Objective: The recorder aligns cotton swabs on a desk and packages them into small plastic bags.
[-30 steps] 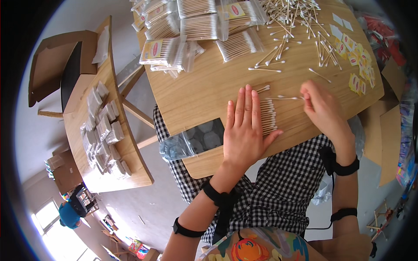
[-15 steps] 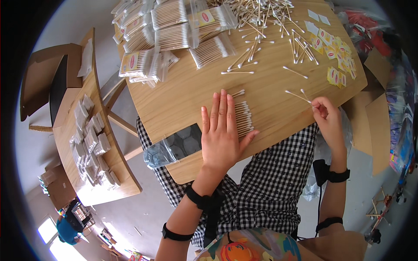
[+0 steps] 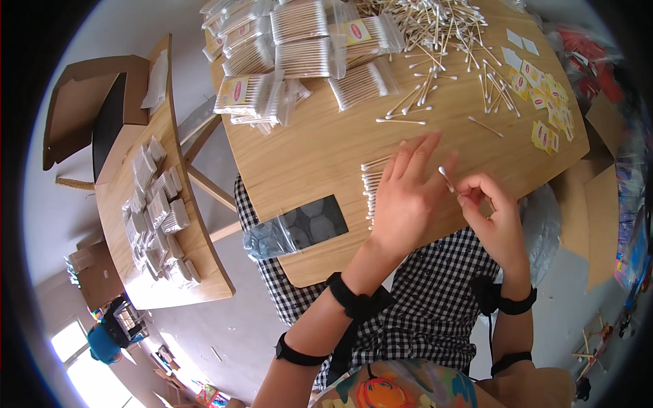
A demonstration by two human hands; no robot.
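Note:
My left hand [image 3: 407, 197] reaches over a row of cotton swabs [image 3: 370, 194] laid side by side on the wooden table, its fingers stretched out and partly blurred. The palm hides much of the row; white tips show along its left side. To the right, my right hand [image 3: 495, 216] is closed in a pinch on a cotton swab [image 3: 446, 178], with a white tip pointing toward my left hand. Whether a second swab is in that pinch I cannot tell. Farther off, a single loose swab [image 3: 486, 126] lies on the table.
Filled clear bags of swabs [image 3: 301, 58] are stacked at the far left, beside a heap of loose swabs [image 3: 442, 27]. Small yellow labels [image 3: 544, 95] lie at the right. A dark phone-like slab in clear plastic [image 3: 316, 221] rests near the front edge. More packets [image 3: 156, 204] cover a side table.
My left hand has lifted off the swab row and shifted right, uncovering tips on its left side. My right hand has brought its pinched swab nearer the left hand. The view has shifted slightly.

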